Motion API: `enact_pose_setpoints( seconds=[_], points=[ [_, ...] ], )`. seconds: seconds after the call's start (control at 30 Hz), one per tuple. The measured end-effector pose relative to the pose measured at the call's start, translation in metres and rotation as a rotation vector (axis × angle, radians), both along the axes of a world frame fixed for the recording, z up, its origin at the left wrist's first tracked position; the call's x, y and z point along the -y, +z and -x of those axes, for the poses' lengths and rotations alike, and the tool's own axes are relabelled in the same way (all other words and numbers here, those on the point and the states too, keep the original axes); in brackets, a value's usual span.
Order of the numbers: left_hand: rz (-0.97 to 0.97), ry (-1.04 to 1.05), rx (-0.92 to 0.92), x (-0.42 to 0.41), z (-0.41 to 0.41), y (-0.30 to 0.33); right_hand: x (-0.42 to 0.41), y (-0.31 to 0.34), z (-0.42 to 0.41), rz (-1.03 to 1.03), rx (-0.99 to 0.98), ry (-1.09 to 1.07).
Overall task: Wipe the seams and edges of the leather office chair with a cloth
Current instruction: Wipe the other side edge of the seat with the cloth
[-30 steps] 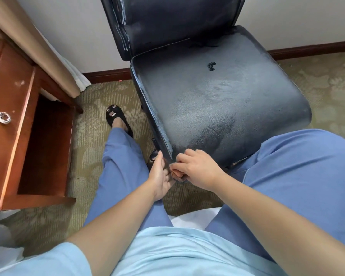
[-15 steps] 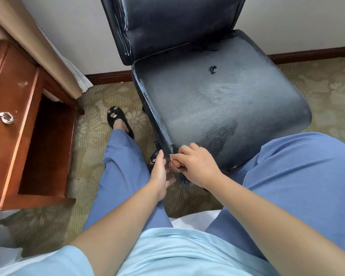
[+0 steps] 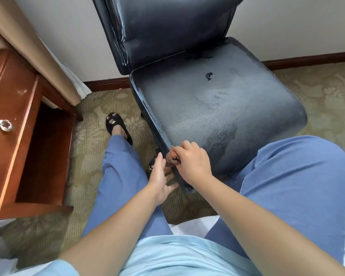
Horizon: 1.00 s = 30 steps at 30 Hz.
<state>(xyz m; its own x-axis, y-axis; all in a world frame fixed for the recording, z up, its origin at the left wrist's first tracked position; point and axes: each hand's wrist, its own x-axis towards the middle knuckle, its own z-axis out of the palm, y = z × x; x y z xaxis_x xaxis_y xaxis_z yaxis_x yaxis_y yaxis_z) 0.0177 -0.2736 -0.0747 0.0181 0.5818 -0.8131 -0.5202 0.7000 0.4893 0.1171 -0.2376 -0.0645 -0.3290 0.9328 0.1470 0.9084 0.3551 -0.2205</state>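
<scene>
- Left hand, fingers straight and relaxed, sits just beside the near corner of the black leather chair; its fingertips are partly hidden under that corner.
- Right hand grips a bunched reddish-brown cloth against the chair's near left edge seam; most of the cloth is hidden in the fist.
- The chair's backrest top is cut off.

The chair stands against the wall, a wooden cabinet to its left.
</scene>
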Motion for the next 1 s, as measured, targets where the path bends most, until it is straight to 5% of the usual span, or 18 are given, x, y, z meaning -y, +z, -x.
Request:
enact_pose_setpoints(
  seconds=[0.6,1.0],
  points=[
    [0.041,-0.106,0.071,-0.007,-0.010,0.001,0.001,0.008,0.000,0.116,0.060,-0.190],
    [0.000,0.126,0.140,-0.027,0.003,0.007,0.024,0.005,-0.026,0.100,0.127,-0.182]
  ],
)
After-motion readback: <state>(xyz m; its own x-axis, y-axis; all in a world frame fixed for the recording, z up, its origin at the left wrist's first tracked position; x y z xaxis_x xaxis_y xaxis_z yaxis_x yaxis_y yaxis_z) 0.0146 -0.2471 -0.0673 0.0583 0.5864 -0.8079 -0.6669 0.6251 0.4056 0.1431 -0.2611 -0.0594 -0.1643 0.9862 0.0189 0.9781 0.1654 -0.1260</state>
